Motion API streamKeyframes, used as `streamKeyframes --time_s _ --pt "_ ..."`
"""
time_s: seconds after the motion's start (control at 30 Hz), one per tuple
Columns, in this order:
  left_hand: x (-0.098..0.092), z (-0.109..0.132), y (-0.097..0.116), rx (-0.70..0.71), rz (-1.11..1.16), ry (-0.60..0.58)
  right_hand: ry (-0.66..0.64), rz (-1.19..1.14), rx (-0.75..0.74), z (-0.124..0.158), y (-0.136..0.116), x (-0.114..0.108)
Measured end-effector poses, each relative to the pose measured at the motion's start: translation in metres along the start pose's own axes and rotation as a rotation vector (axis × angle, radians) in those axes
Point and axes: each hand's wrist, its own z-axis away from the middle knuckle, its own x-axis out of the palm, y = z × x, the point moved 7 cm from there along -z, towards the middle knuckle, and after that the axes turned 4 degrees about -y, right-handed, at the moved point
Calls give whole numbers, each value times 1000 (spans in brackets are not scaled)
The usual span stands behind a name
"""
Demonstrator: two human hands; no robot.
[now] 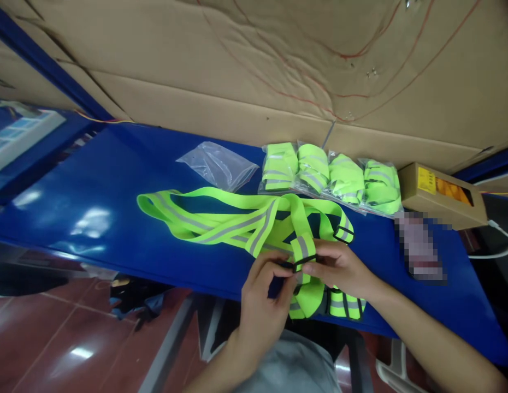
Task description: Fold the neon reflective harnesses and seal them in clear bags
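Observation:
A neon yellow-green reflective strap harness [221, 226] with grey stripes lies spread on the blue table, its looped end to the left. My left hand [268, 286] pinches a black buckle [297, 265] on one of its straps near the front edge. On the other side of that buckle, my right hand [338, 270] grips the strap between thumb and fingers. Other black buckles show on the strap ends close by, one above my right hand and more below it. Parts of the strap under my fingers are hidden.
Several bagged yellow-green strap bundles [313, 169] stand along the back beside a clear plastic bag [219, 165]. To their right are a cardboard box [444, 194] with orange contents and a blurred-out item [420, 245]. A cardboard panel [196, 98] with red wires rises behind the blue table [94, 191].

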Motion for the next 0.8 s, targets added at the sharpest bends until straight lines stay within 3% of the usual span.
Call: streamKeyframes --time_s 0.13,0.37,0.47,0.67,0.8 --pt "2 -4 2 -25 40 -14 -56 -205 188 2 16 1" --pt "17 -11 -22 -350 313 -154 -282 -631 249 10 22 4" --pt "23 -17 -22 -336 378 -227 -292 -644 274 11 24 3" --pt "14 -20 -3 -96 101 -148 -286 -587 289 10 30 1" --pt "26 -17 -13 -292 272 -370 -224 -567 192 8 29 -3"
